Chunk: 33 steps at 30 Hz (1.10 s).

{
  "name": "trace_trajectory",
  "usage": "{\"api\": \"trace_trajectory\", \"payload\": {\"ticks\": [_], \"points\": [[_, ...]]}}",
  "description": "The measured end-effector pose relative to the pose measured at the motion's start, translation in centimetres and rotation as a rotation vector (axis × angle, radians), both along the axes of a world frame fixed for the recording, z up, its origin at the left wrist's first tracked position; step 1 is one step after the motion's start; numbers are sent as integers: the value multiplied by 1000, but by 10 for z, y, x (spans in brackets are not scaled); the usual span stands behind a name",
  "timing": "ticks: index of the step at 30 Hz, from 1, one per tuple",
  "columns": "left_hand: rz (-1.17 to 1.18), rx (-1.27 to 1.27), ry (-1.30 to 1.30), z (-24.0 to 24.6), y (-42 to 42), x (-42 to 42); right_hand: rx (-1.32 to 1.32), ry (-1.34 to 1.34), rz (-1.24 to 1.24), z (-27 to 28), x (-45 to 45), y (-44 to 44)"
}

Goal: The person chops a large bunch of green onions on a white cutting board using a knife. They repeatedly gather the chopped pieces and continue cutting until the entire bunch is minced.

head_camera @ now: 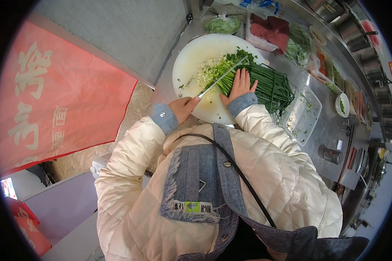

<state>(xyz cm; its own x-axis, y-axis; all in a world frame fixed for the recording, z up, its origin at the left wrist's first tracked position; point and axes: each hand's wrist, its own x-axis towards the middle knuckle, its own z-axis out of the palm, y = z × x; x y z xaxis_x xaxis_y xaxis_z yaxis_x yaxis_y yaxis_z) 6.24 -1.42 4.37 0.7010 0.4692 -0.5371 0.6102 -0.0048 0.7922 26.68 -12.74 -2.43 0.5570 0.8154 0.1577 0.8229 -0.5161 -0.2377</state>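
My left hand (183,109) holds a kitchen knife (222,75) by its handle, at the near left edge of a round white cutting board (186,68). The thin blade reaches diagonally over a bunch of long green scallions or chives (272,85). My right hand (240,86) rests on that bunch just right of the blade, thumb and little finger spread, holding it down. Chopped pale and green pieces (212,70) lie left of and beyond the blade. The far ends of the bunch hang over the board's right side.
A clear plastic tray (302,114) with green scraps sits right of the board. Behind are a bag of greens (222,24) and a tub with a dark red cloth (269,29). Farther right stand a white bowl (342,105) and a small jar (332,156). A grey panel (117,29) borders the left.
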Motion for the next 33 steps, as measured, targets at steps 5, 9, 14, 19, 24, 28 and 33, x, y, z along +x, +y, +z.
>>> {"api": "trace_trajectory", "payload": {"ticks": [5,9,14,19,24,28,33], "points": [[-137,162,-14,-15,-2,8,-97,-19,25,-7,1,-1],[-178,144,36,-17,1,11,-19,-52,47,-13,-1,-3],[-257,130,104,-9,7,18,7,-105,59,-19,-1,-2],[-284,89,125,-11,15,40,54,-82,45,-20,0,0],[-228,122,135,-30,17,64,37,-58,36,-20,1,0],[-169,59,-5,-43,23,79,71,-117,49,-22,-1,-2],[53,-511,-42,-41,31,91,37,-137,45,-25,-3,-5]]}}
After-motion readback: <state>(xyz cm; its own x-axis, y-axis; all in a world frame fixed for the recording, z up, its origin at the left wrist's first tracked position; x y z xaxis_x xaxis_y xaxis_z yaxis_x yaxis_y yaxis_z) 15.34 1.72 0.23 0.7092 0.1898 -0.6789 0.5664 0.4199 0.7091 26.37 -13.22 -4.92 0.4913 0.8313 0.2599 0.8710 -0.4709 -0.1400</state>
